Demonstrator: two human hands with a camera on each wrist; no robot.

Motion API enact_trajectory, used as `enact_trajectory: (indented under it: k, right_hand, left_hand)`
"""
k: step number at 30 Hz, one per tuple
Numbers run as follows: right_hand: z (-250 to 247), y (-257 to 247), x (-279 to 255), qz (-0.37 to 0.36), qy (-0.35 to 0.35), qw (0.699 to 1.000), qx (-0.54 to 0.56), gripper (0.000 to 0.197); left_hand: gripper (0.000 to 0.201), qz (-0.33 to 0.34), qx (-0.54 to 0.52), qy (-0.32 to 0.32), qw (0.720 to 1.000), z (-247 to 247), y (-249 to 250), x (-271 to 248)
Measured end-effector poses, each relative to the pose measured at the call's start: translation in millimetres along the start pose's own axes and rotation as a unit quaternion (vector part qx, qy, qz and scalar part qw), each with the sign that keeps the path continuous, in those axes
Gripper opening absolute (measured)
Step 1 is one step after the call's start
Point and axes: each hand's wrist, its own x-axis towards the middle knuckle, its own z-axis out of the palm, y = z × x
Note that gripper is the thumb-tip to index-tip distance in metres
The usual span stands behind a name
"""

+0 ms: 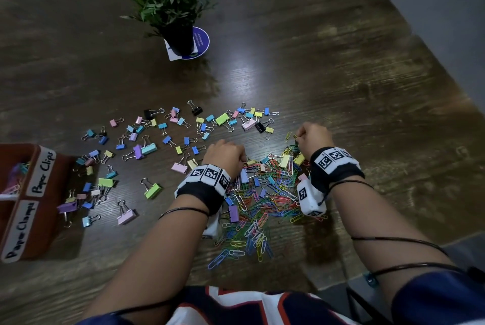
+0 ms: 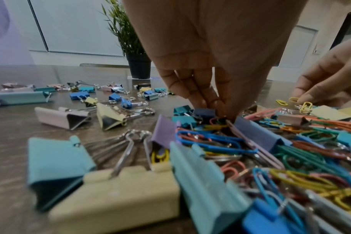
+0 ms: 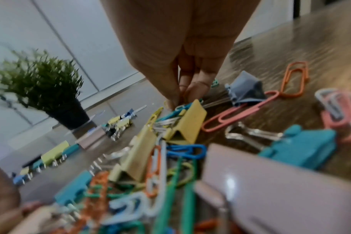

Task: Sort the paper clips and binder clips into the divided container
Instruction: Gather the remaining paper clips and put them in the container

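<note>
- Paper clips (image 1: 265, 201) are being picked from the heap at 6 o'clock; the left hand (image 1: 225, 154) fingers are being pinched together down into it, on exactly which clip cannot be told.
- The right hand (image 1: 312, 137) fingertips are being closed, apparently on a yellow clip, at the heap's 1 o'clock edge.
- Binder clips (image 1: 147, 146) are being left scattered toward 10 o'clock.
- The divided container (image 1: 39, 193) at 9 o'clock is being barely filled; most sorting is being left undone.
</note>
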Motion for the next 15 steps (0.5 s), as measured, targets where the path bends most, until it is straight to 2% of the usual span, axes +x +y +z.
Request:
enact_trajectory:
  k: [3, 5, 9, 15]
  right_hand:
    - [-0.5, 0.3, -0.1, -0.005, 0.039, 0.998, 0.058, 0.004]
    - [-1.8, -3.4, -1.1, -0.053, 0.045, 0.997, 0.046, 0.003]
    - [-3.2, -12.5, -3.4, -0.167, -0.006, 0.985, -0.031, 0.016]
    - [-3.2, -15.0, -6.5, -0.138, -0.04, 0.988, -0.064, 0.014]
  left_hand:
    - [0.003, -0.007, -0.006, -0.015, 1.0, 3.1, 0.1, -1.8]
    - [0.003, -0.008, -0.005, -0.013, 1.0, 5.3, -1.4, -3.9]
    - [0.009, -0.014, -0.013, 0.008, 1.0, 4.7, -7.4, -8.5]
    - [0.009, -0.039, -0.105, 0.03, 0.993, -5.7, -17.9, -17.5]
